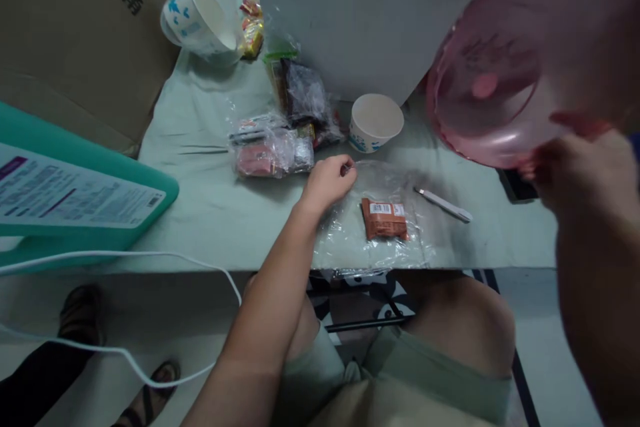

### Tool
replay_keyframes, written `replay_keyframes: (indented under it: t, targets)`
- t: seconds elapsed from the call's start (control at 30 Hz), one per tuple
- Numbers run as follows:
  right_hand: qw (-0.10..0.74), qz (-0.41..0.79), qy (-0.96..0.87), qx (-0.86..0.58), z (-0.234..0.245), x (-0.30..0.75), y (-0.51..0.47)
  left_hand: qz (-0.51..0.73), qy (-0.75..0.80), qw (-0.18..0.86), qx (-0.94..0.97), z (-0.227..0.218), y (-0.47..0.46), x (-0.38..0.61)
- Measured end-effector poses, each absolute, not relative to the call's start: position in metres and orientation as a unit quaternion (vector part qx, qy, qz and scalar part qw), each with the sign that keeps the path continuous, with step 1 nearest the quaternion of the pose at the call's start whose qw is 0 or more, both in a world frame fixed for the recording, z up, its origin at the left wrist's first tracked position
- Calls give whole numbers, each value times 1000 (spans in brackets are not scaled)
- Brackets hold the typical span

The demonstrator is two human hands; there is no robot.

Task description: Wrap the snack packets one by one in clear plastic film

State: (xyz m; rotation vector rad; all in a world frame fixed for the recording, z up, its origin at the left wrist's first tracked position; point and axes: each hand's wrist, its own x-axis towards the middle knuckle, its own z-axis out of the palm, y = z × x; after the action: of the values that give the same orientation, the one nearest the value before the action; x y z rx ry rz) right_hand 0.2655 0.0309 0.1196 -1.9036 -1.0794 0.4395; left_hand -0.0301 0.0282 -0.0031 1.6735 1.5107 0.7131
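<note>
My left hand [327, 181] rests on the table with its fingers curled, pinching the top edge of a clear plastic bag [360, 240] that lies flat in front of me. A small brown snack packet [384, 219] sits on or inside that bag. My right hand [583, 170] is raised close to the camera and grips the rim of a pink translucent plastic bowl [500, 73], held tilted in the air at the upper right.
A white paper cup [375, 121] stands behind the bag, a white pen-like tool [444, 205] lies to its right. Wrapped snacks [280, 140], tweezers [203, 149], a tipped paper bowl [200, 17], a teal device [75, 193], a white cable [125, 350] and another person's sandalled feet [80, 320] are at left.
</note>
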Motion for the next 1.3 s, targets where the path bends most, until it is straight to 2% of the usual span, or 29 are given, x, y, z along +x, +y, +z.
replay_keyframes:
  t: [0.07, 0.13, 0.47, 0.53, 0.6, 0.67, 0.73, 0.83, 0.9, 0.97, 1.07, 1.2, 1.3]
  targets:
    - [461, 236, -315, -795, 104, 270, 20, 285, 586, 381, 656, -4, 29, -28]
    - [448, 297, -261, -801, 89, 273, 17, 293, 582, 385, 654, -6, 31, -26]
    - [351, 411, -253, -802, 49, 293, 46, 285, 614, 388, 625, -7, 31, -23]
    - [335, 332, -302, -828, 45, 300, 34, 282, 621, 369, 631, -7, 30, -23]
    - [341, 175, -393, -836, 43, 301, 14, 286, 625, 364, 629, -7, 31, -23]
    - [349, 78, -521, -775, 41, 291, -9, 286, 625, 366, 627, -8, 32, -23]
    - [304, 116, -668, -669, 38, 268, -28, 281, 626, 360, 632, -8, 32, -22]
    - [176, 188, -829, -497, 28, 229, -39, 278, 625, 344, 643, -9, 31, -21]
    - [98, 196, -872, -437, 19, 211, -38, 276, 622, 345, 646, -9, 29, -21]
    - [58, 192, -882, -425, 13, 204, -36, 273, 622, 351, 644, -8, 27, -22]
    - [77, 215, -873, -431, 14, 210, -38, 278, 618, 356, 643, -6, 26, -24]
    - [175, 278, -843, -425, 32, 234, -44, 291, 613, 357, 642, -5, 28, -25]
    - [245, 246, -809, -475, 50, 256, -29, 293, 611, 366, 638, -6, 30, -24]
